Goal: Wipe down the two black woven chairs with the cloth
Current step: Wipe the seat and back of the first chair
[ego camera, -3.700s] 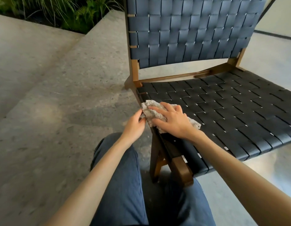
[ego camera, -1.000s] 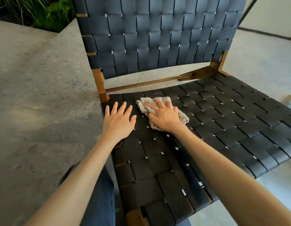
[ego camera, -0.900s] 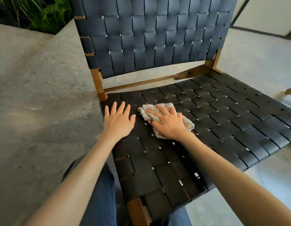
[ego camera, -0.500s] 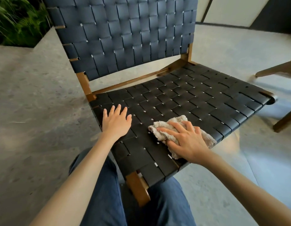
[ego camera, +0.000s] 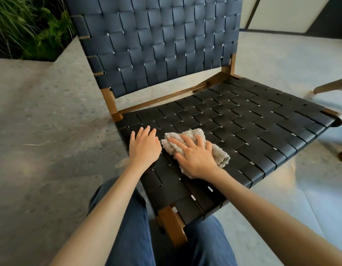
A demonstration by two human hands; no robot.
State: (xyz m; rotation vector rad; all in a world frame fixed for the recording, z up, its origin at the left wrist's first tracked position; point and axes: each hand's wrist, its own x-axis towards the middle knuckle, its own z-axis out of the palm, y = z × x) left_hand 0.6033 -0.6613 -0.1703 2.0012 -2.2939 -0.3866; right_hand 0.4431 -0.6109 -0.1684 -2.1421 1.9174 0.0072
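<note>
Head view shows the right hand (ego camera: 197, 157) pressing flat-fingered on the cloth (ego camera: 220, 155) at the seat (ego camera: 243, 131) edge, left hand (ego camera: 145, 146) flat beside; backrest (ego camera: 156, 41) and second chair (ego camera: 331, 87) seemingly remain.

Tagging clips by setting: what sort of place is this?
Probably a patio or covered terrace: speckled grey stone floor, green ferns planted beside it, and a black woven wood-framed lounge chair.

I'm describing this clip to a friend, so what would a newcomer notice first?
The black woven chair fills most of the view. On the near left part of its seat, the right hand presses down a bunched beige cloth, with the left hand resting on the seat just beside it.
</note>
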